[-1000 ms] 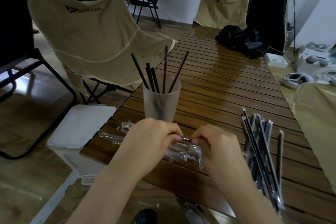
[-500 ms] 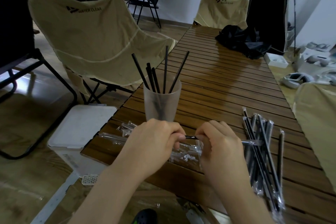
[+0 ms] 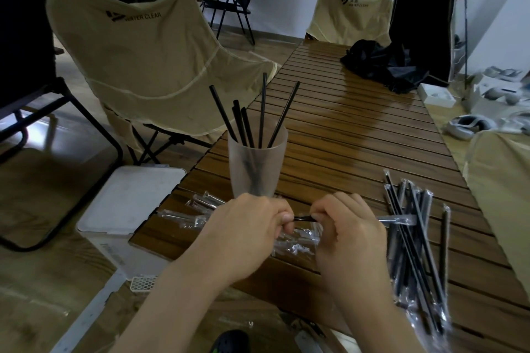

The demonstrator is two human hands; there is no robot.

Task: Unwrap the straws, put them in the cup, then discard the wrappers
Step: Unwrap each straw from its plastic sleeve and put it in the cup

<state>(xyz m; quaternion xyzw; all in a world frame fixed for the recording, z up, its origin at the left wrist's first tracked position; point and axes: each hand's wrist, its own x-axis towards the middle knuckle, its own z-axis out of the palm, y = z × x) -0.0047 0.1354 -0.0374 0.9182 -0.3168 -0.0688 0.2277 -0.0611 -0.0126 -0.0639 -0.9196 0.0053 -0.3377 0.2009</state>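
Head view: my left hand (image 3: 246, 233) pinches the black straw (image 3: 305, 218), my right hand (image 3: 348, 233) grips its clear wrapper (image 3: 397, 220), at 6 o'clock from the cup (image 3: 256, 166). Light, bendy, slippery; I'd pinch the bared end.

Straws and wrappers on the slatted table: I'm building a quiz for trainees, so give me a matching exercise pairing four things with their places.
Things:
1. cup
2. wrapped straws
3. empty wrappers
4. black straw

Places:
A. heaped on the table's right side
B. between the left hand and right hand
C. lying left of the hands
D. upright behind the hands, holding bare straws

Pairs: 1-D, 2-A, 3-C, 4-B
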